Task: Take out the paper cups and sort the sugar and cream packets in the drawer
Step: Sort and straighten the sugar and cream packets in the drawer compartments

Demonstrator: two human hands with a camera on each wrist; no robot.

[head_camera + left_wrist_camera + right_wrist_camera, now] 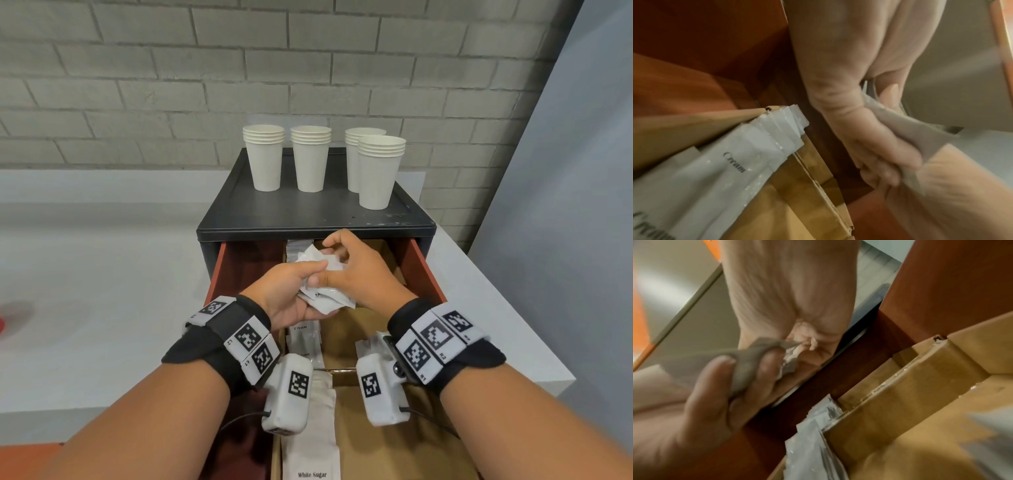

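While both hands grip thin, light, slippery packets over drawer, best pinched flat by edges.

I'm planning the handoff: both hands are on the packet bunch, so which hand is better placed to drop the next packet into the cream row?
Probably the right hand: its fingers pick at the top of the packets, while the left hand cradles them directly above the cream row.

Right hand and left hand hold crumpled packets above cardboard dividers.
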